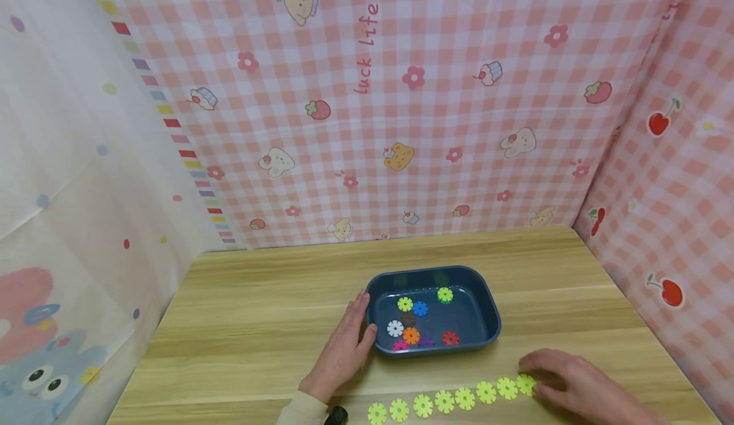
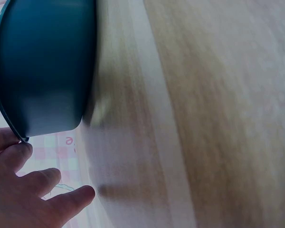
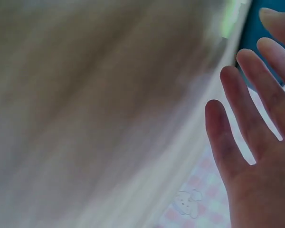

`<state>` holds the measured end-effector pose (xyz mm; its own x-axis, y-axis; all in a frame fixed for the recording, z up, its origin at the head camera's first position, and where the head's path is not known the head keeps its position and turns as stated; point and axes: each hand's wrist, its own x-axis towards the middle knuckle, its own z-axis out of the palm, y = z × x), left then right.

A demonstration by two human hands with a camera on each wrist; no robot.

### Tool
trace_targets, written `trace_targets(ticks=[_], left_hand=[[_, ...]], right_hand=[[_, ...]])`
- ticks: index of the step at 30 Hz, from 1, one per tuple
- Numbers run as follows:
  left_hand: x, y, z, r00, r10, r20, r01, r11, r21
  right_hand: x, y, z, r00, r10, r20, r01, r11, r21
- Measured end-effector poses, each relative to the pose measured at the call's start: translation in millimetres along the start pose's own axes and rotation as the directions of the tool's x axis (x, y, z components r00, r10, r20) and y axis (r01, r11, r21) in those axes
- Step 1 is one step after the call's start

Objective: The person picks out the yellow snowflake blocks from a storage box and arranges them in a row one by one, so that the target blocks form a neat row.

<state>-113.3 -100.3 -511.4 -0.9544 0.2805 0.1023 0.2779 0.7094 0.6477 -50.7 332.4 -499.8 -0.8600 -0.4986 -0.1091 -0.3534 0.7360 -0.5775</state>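
Note:
A dark blue rectangular tray with rounded corners sits on the table. My left hand rests along its left side, fingers extended and thumb at the near corner. In the left wrist view, fingertips meet the tray's rim while the other fingers spread free. Several notched yellow-green plastic discs form a row in front of the tray. At the row's right end, my right hand has its thumb and forefinger beside the last disc. Its fingers look spread and nearly straight in the right wrist view.
Inside the tray lie loose discs, among them a blue disc, a white disc, an orange disc and a red disc. Patterned cloth hangs behind the wooden table and along both sides.

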Motion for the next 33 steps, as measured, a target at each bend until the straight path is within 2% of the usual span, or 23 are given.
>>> trace_targets(ticks=[3,6,8,11,13,16,19,22,24,30,33], left_hand=[[0.1,0.1,-0.4,1.0,0.001,-0.002,-0.001,1.0,-0.006],[0.0,0.2,-0.5,1.0,-0.005,0.005,0.005,1.0,-0.008],[0.0,0.1,-0.4,1.0,-0.01,0.01,0.01,1.0,-0.009],[0.2,0.0,-0.2,1.0,-0.017,0.016,0.017,1.0,-0.008],[0.3,0.1,-0.1,1.0,-0.02,0.017,0.02,1.0,-0.004],[0.3,0.4,-0.1,1.0,-0.02,0.015,0.02,1.0,0.0],[0.1,0.8,-0.2,1.0,-0.017,0.011,0.017,1.0,0.002],[-0.1,1.3,-0.6,1.0,-0.014,0.01,0.014,1.0,-0.001],[-0.2,1.5,-0.8,1.0,-0.014,0.012,0.014,1.0,-0.002],[-0.2,1.1,-1.1,1.0,-0.014,0.014,0.014,1.0,-0.003],[-0.5,0.3,-1.1,1.0,-0.013,0.015,0.013,1.0,-0.001]], right_hand=[[3.3,-8.3,-2.9,0.995,-0.032,-0.094,0.026,0.998,-0.061],[7.5,-16.6,-5.5,0.974,-0.079,-0.214,0.05,0.989,-0.137],[12.1,-21.0,-6.2,0.937,-0.163,-0.31,0.108,0.976,-0.187],[21.0,-28.1,-8.5,0.875,-0.273,-0.4,0.192,0.954,-0.231],[28.2,-33.3,-9.5,0.818,-0.359,-0.449,0.258,0.927,-0.271],[38.3,-44.0,-13.6,0.791,-0.394,-0.468,0.295,0.916,-0.273],[48.3,-55.7,-18.3,0.784,-0.408,-0.467,0.309,0.91,-0.277],[58.5,-66.9,-23.0,0.787,-0.418,-0.453,0.315,0.904,-0.287],[65.2,-73.8,-26.4,0.794,-0.42,-0.44,0.323,0.904,-0.281],[84.8,-91.6,-36.4,0.833,-0.402,-0.38,0.341,0.914,-0.219],[95.5,-97.6,-40.5,0.838,-0.415,-0.353,0.357,0.908,-0.221]])
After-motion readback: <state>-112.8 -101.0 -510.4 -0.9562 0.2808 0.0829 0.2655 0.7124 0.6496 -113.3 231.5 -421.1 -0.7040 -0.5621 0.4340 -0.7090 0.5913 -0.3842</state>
